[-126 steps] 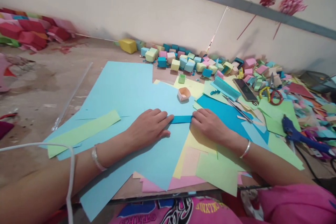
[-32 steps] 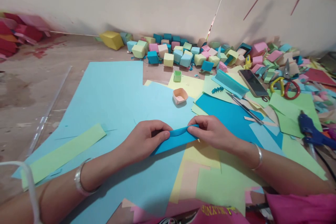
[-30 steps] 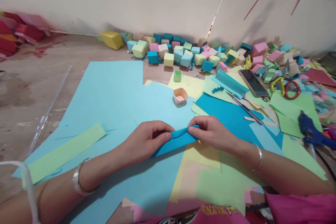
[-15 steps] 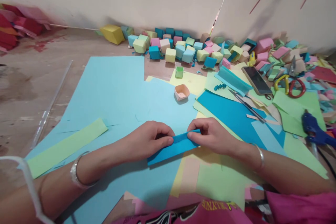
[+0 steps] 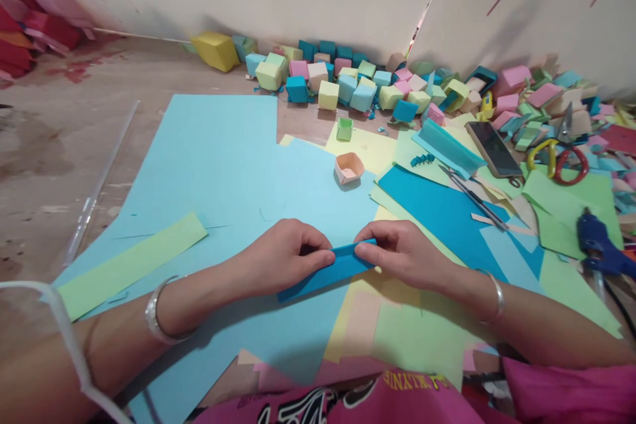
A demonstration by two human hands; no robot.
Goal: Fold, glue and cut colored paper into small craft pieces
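Note:
Between my two hands is a blue paper strip (image 5: 322,278), its upper long edge folded over. My left hand (image 5: 293,255) pinches that edge near the middle, thumb in front and fingers behind. At the strip's right end, my right hand (image 5: 392,252) pinches the same fold between thumb and forefinger. Under the hands lies a large light blue sheet (image 5: 209,165). A small peach paper box (image 5: 348,169), open at the top, stands just beyond the hands, with a smaller green paper box (image 5: 344,129) behind it. To the left rests a light green paper strip (image 5: 134,265).
Many small paper cubes (image 5: 328,94) line the wall. At right lie a dark blue sheet (image 5: 437,212), tweezers (image 5: 474,199), a phone (image 5: 494,149), scissors (image 5: 556,162) and a blue glue gun (image 5: 601,242). A clear ruler (image 5: 102,185) lies at left.
Both hands still pinch the blue strip's folded edge. The left thumb has slid slightly right along the fold, closer to my right hand. The whole view has shifted a little.

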